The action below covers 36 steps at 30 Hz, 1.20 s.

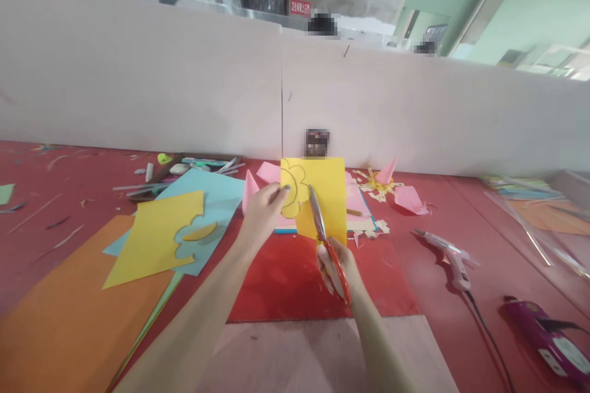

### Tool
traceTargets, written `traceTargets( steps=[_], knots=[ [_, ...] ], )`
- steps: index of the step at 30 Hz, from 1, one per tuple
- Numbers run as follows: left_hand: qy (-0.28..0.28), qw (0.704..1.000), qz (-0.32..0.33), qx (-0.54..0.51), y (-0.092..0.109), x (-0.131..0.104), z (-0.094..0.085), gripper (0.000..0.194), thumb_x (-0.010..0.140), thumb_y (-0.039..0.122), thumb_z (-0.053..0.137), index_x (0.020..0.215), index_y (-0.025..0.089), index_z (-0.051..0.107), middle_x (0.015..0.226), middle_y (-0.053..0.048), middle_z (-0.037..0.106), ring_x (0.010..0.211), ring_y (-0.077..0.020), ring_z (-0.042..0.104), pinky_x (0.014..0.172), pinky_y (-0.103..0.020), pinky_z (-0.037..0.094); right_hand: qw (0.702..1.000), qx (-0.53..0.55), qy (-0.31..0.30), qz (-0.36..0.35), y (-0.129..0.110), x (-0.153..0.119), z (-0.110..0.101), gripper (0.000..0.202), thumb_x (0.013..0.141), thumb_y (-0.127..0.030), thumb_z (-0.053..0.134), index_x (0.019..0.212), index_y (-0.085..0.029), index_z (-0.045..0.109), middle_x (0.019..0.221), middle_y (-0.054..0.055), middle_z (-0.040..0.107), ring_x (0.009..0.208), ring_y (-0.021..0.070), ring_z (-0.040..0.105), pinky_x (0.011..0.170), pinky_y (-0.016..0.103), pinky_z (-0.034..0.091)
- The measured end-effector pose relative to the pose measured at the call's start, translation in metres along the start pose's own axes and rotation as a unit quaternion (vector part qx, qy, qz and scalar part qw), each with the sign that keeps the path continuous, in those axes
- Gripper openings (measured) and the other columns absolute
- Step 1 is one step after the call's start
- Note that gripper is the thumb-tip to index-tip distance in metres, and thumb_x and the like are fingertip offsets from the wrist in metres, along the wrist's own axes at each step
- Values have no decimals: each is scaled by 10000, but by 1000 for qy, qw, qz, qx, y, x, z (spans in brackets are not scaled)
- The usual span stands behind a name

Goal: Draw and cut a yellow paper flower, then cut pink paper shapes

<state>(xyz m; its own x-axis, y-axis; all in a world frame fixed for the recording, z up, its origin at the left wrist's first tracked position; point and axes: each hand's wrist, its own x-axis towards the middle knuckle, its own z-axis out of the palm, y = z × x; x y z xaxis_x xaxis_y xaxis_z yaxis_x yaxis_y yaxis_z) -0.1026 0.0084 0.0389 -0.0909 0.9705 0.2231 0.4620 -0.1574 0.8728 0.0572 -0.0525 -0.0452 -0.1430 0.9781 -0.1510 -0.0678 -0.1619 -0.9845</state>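
Pinching yellow paper (329, 175) in closed left fingers (286, 189); gripping red-handled scissors (322, 221) in curled right hand (335, 264), blades meeting paper

Glue gun (454, 258): it lies at four o'clock.
Purple device (548, 338): also four o'clock, farther out.
Red sign (300, 7): at twelve o'clock, high.

Two hands (265, 212), one scissors (319, 215), one glue gun (454, 258)

Red table (382, 282) | orange sheet (74, 295), glue gun (449, 252), purple device (548, 338), pink papers (410, 199)
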Motion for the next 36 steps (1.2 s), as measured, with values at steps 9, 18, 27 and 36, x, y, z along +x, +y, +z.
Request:
traceTargets(
  steps=[9, 18, 27, 36],
  knots=[
    [13, 1000, 2, 7, 1, 0, -1, 354, 805, 407, 437, 571, 203, 267, 524, 59, 228, 482, -99, 250, 462, -242, 195, 1000, -4, 0, -27, 9, 1, -1, 416, 752, -563, 539, 671, -218, 322, 512, -107, 339, 303, 18, 267, 260, 148, 238],
    [-25, 999, 1, 36, 10, -7, 0, 334, 818, 380, 421, 579, 197, 274, 519, 59, 231, 488, -97, 242, 465, -239, 186, 996, -4, -40, -74, 8, 2, -1, 372, 818, -566, 441, 748, -210, 358, 610, -73, 396, 365, 23, 291, 349, 170, 269],
    [-44, 998, 7, 35, 12, -11, 3, 344, 810, 356, 432, 574, 191, 246, 509, 63, 223, 487, -88, 244, 459, -228, 182, 995, 0, -37, -89, 11, 3, -2, 363, 828, -560, 429, 745, -211, 368, 610, -64, 405, 376, 33, 313, 363, 181, 290],
    [-41, 998, -19, 33, 21, -13, 0, 327, 800, 309, 436, 556, 187, 256, 496, 63, 221, 459, -77, 229, 431, -217, 159, 997, -19, -22, -72, 5, 1, -1, 388, 807, -574, 447, 714, -216, 330, 546, -86, 382, 343, 34, 327, 343, 180, 298]
  ],
)
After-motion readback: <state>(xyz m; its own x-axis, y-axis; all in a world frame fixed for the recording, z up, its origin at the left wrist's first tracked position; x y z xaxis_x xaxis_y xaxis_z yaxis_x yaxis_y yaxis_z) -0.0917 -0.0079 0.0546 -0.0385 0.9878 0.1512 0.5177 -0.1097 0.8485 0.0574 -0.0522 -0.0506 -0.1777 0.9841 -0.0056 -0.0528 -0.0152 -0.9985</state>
